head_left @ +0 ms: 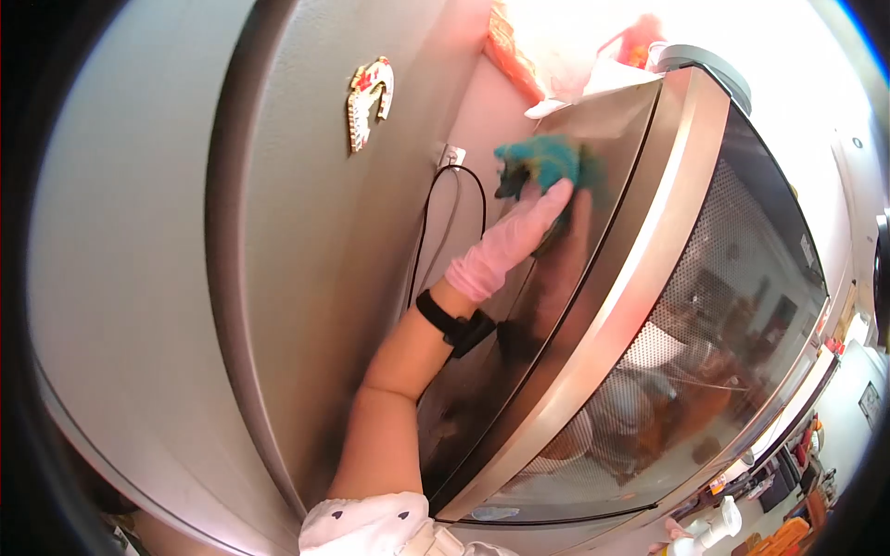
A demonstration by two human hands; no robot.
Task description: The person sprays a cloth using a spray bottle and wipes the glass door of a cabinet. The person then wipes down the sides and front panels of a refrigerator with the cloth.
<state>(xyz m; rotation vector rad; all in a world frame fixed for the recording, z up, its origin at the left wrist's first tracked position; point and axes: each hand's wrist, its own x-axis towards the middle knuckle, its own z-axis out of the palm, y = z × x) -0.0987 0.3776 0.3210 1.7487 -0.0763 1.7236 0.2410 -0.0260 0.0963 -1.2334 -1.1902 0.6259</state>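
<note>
My left hand (547, 199), in a pink glove with a black band on the wrist, is closed on a teal cloth (556, 159). It presses the cloth to the upper part of the metal side panel (607, 116) of a microwave-like appliance; hand and cloth are slightly blurred. At the bottom right edge, part of my right hand (680, 533) shows in pink, closed around a white spray bottle (723, 521). Most of that hand is cut off by the frame.
A large grey fridge-like surface (306, 232) with a magnet (368, 104) stands close on the left. Black and grey cords hang from a wall socket (451, 156) in the gap. The appliance's dark mesh door (705, 324) faces right. A round grey object (709, 69) rests on top.
</note>
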